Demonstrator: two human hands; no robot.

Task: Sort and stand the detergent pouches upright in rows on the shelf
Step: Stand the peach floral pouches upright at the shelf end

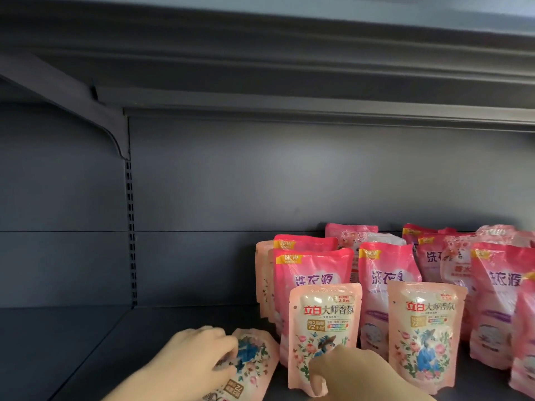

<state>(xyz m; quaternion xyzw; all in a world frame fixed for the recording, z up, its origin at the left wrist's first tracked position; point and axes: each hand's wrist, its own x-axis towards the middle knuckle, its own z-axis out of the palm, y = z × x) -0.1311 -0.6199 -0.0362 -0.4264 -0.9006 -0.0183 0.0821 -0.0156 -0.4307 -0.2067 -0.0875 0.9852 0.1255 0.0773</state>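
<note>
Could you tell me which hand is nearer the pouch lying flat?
Left. The left hand grips the flat pouch itself; the right hand is off to its right, holding an upright pouch.

L grip [191, 363] holds flat-lying pale-pink floral plastic pouch [256, 364] on dark metal shelf [139, 342]; R grip [356, 374] pinches btm of upright pale-pink floral pouch [324, 319].
</note>
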